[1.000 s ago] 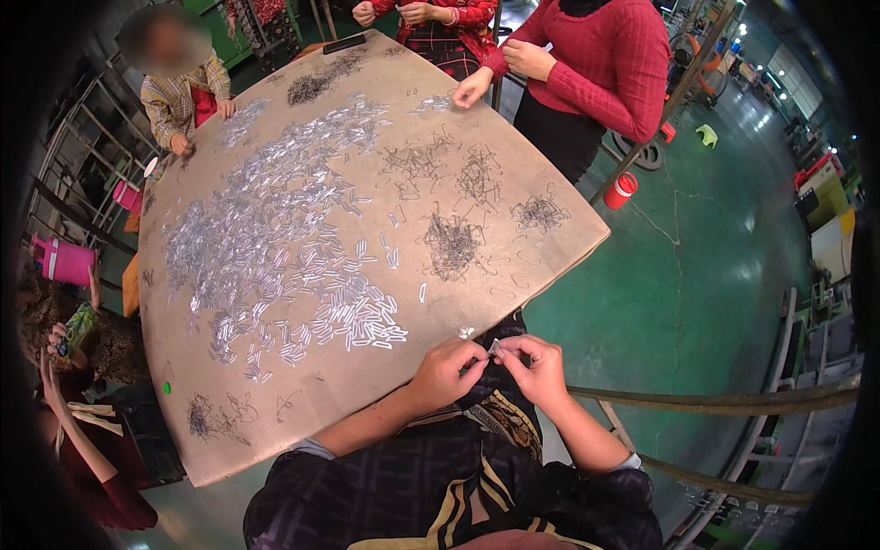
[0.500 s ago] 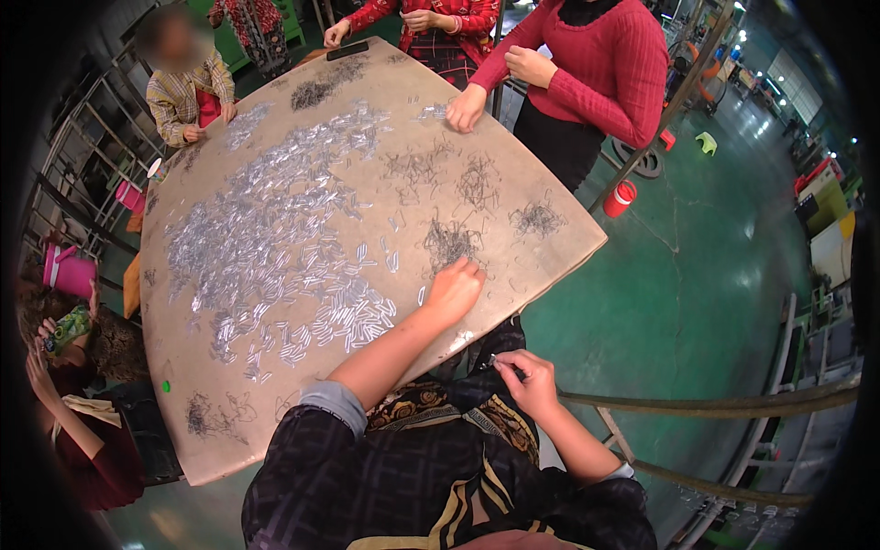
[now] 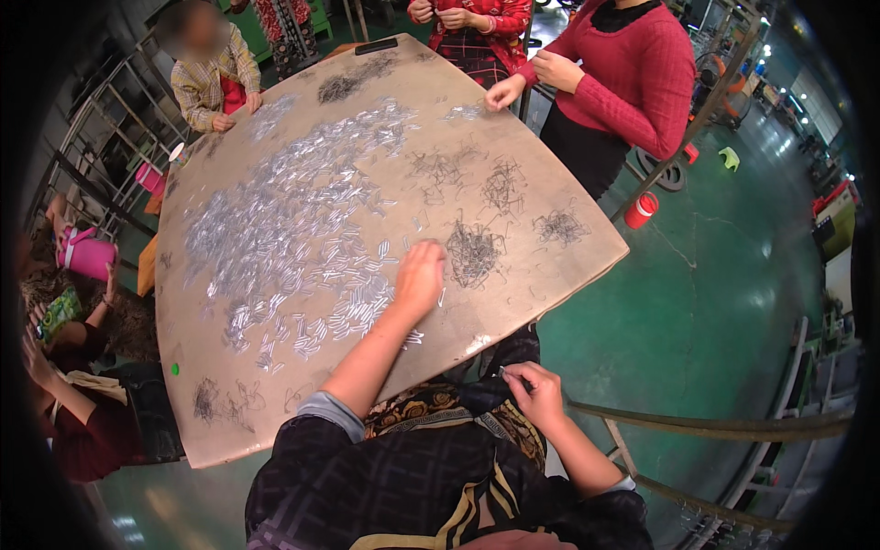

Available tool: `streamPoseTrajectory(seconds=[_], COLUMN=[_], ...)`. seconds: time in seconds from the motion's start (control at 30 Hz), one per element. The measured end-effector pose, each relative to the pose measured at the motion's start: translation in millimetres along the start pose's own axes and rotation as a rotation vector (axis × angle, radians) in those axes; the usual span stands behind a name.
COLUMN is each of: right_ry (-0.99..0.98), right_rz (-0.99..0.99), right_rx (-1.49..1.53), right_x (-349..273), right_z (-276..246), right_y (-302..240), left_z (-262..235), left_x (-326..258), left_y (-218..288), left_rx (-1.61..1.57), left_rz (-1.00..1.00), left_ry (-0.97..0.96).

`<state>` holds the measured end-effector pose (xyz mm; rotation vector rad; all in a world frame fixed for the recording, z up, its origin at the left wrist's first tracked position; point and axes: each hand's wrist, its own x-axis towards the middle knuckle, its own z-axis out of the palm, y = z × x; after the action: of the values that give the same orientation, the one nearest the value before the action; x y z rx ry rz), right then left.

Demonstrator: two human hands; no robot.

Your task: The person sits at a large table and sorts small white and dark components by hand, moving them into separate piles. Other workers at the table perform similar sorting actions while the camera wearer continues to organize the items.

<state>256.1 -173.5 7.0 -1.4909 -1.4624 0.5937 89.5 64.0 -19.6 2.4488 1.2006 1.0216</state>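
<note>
My left hand (image 3: pixel 421 280) rests over the brown tabletop, palm down with fingers bent and close together, between the spread of small, long silver metal pieces (image 3: pixel 302 220) and a tangled pile of thin dark bent wires (image 3: pixel 474 255). Whatever its fingertips hold is hidden beneath them. A single silver piece (image 3: pixel 441 297) lies beside that hand. Just off the table's near edge, in front of my body, my right hand (image 3: pixel 534 394) pinches a small silver piece (image 3: pixel 501 371) between thumb and forefinger.
More dark wire heaps (image 3: pixel 561 226) lie about the brown table (image 3: pixel 541 275). Co-workers stand around it; one in a red sweater (image 3: pixel 642 73) is at the far right. A metal rail (image 3: pixel 706 426) runs to my right. A red container (image 3: pixel 642 210) stands on the green floor.
My left hand has left the dark wire pile and moved left toward the silver pieces. The right hand keeps its pinch near my body. The whole view has shifted slightly.
</note>
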Motion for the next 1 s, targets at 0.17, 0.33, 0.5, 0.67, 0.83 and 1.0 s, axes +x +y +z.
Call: streamPoseTrajectory(seconds=[0.17, 0.33, 0.5, 0.67, 0.83, 1.0], right_ry=[-0.041, -0.080, -0.086, -0.083, -0.066, -0.083], right_rz=[-0.007, -0.030, -0.005, -0.013, -0.016, -0.001], right_rx=[0.019, -0.007, -0.010, -0.009, -0.026, -0.002], right_x=[4.8, 7.6, 6.3, 7.8, 6.8, 8.5], right_z=[9.5, 14.9, 17.9, 18.2, 21.0, 23.3], right_y=[-2.6, -7.9, -8.8, -12.4, -10.4, -12.2], left_z=[-10.2, -25.2, -27.9, -21.8, -45.2, -66.8], left_x=[-33.0, -70.9, -67.3, -74.0, -74.2, -90.0], left_y=[-18.0, 12.7, 12.3, 18.6, 42.1, 67.2], left_rx=[-0.013, -0.122, -0.070, -0.165, -0.496, -0.978], left_rz=[-0.123, -0.008, 0.037, -0.045, -0.040, -0.334], left_ry=[-0.146, -0.317, -0.209, -0.262, -0.162, -0.489])
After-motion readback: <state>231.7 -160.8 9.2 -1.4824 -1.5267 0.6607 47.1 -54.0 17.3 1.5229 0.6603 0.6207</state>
